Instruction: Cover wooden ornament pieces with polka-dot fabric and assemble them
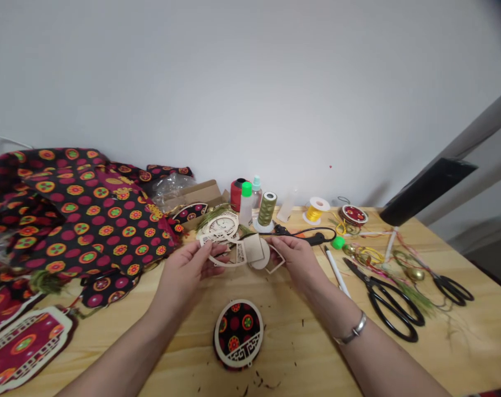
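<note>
My left hand (198, 260) pinches the edge of a pale wooden oval frame (247, 263) with a cut-out lattice. In my right hand (296, 258), the thumb and fingers grip a small square wooden frame (280, 266) by its upper side. Between the hands lie a flat square wooden piece (254, 247) and a round wooden disc (265, 261); I cannot tell whether either hand supports them. Closer to me on the table sits an oval ornament (238, 334), patterned dark cloth behind a wooden lattice frame.
Patterned cloth (93, 220) is heaped at left beside a framed cloth panel (25, 347). Behind my hands stand a green-capped bottle (246, 205) and a green thread spool (267, 209). At right are black scissors (393, 306), a white pen (337, 271), yellow thread (315, 212) and tangled cords.
</note>
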{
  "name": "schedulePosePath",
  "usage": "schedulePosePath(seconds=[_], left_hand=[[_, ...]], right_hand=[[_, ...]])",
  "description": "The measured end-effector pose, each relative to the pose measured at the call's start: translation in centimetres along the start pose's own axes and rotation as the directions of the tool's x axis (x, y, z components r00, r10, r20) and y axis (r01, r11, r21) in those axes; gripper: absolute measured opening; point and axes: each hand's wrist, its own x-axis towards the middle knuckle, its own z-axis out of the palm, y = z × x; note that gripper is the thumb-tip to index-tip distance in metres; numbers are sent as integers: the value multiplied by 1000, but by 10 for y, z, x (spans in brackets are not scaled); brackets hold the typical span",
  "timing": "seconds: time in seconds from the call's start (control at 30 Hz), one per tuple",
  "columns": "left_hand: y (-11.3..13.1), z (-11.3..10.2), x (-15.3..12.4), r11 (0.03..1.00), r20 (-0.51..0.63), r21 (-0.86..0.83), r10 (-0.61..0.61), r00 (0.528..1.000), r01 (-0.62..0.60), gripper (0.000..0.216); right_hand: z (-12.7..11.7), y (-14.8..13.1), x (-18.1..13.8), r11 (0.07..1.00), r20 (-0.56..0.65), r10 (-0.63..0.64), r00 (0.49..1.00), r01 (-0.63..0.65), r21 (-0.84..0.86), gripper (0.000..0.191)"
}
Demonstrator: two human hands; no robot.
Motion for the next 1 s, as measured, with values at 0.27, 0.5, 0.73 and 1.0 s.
schedulePosePath(seconds=[0.27, 0.5, 0.73, 1.0], left_hand=[[-3, 2, -3, 989, 89, -137, -48, 995, 60, 19], [-2, 3, -3, 986, 137, -129, -88, 987, 105, 14], [-6, 1, -2, 967, 158, -240, -54, 986, 92, 8], [-5, 8, -9, 925, 283, -296, -154, 947, 239, 13]], right_hand=[[-10, -10, 3, 998, -42, -64, 997, 64, -13, 36], [-7, -13, -15, 767, 17, -542, 840, 503, -398, 24], [-10, -8, -18, 639, 80, -654, 752, 606, -474, 26], [11, 7, -35, 489, 440, -600, 668, 742, -459, 29]])
